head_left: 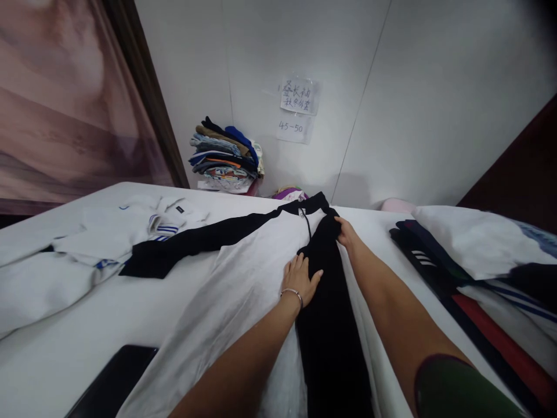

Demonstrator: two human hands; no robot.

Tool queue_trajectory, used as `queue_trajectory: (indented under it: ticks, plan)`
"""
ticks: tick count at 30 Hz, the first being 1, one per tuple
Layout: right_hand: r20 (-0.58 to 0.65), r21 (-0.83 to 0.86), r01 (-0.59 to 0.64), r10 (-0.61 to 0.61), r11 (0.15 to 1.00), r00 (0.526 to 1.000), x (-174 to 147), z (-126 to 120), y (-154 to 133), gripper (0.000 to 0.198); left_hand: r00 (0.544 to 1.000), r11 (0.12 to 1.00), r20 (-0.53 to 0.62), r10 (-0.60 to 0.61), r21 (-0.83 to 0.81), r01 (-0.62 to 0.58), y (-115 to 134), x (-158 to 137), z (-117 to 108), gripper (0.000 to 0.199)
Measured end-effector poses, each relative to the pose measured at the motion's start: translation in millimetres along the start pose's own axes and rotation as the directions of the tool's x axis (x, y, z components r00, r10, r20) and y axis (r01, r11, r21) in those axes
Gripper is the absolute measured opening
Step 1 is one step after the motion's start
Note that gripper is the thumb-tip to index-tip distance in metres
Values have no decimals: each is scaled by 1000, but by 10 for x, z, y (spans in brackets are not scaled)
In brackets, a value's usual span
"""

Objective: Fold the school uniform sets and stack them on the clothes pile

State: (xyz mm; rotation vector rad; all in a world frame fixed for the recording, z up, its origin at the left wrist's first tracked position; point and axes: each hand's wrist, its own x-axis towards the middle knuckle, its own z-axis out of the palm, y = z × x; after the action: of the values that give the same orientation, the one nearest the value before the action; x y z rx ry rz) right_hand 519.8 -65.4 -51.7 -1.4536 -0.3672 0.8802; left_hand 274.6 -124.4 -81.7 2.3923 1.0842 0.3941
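Grey wall (413, 116) backs a white table (148, 313), where a white-and-black top (243, 302) lies spread, collar (315, 203) towards the wall. My left hand (301, 280) lies open on it, thumb apart, by the black sleeve (335, 337) down its front. My right hand (347, 233) touches the shoulder edge; whether it grips, I can't tell. Wall notes read 叠长袖 秋冬外套 (298, 97) and 45-50 (293, 128).

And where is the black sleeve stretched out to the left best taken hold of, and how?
Probably by the cuff of the sleeve, from the near side: it lies flat on the table, with white clothes close behind its far edge.
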Motion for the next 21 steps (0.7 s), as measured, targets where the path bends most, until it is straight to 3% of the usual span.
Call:
queue_trajectory:
  ticks: [4, 7, 12, 17, 19, 21]
  plan:
    - [-2, 37, -90, 90, 995, 996, -29, -82, 164, 11, 1000, 1000, 16, 0, 28, 0, -1, -4, -2, 68]
    - [-18, 45, -75, 76, 996, 997, 31, -75, 160, 9, 1000, 999, 19, 4, 47, -5, -4, -8, 1, 67]
    - [-77, 13, 50, -49, 999, 996, 148, -55, 94, 36, 1000, 996, 2, 28, 84, -28, -12, -13, 15, 66]
    - [-188, -86, 93, -107, 992, 976, 193, -90, 153, 74, 1000, 997, 19, 17, 81, -19, -1, -21, 1, 62]
    - [-175, -98, 93, -109, 991, 979, 169, -108, 169, 75, 1000, 998, 18, 8, 61, -9, -1, -17, 2, 61]
    - [-118, -97, 70, -82, 993, 990, 102, -137, 187, 61, 1000, 999, 15, 0, 33, 0, -6, -6, 10, 61]
